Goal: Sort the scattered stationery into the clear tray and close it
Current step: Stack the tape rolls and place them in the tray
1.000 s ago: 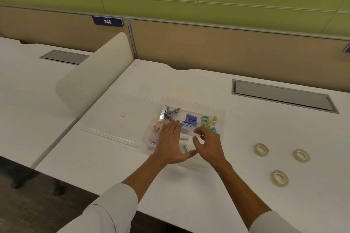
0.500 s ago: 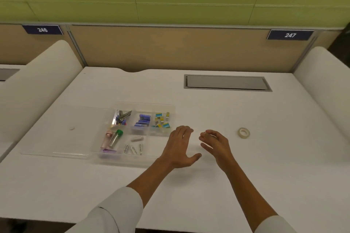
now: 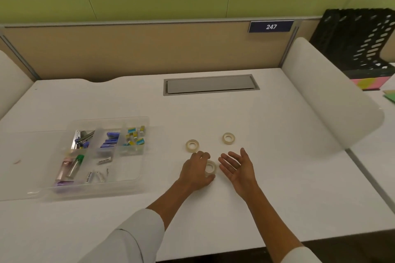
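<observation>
Our left hand (image 3: pixel 197 172) curls its fingers round the nearest tape roll (image 3: pixel 211 166) on the bench (image 3: pixel 277 166) to lift it toward the tray (image 3: pixel 147 149); our right hand (image 3: pixel 237 166) waits beside it, fingers apart.

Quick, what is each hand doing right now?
Left hand: fingers curled round the nearest tape roll on the desk.
Right hand: open, palm up, holding nothing.

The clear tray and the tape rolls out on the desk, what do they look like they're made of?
Clear tray: likely rigid plastic, transparent and glossy, since the desk and contents show through its walls. Tape rolls: probably translucent adhesive tape wound on a core, pale yellowish with a slight sheen. The left hand grips one of them.
</observation>
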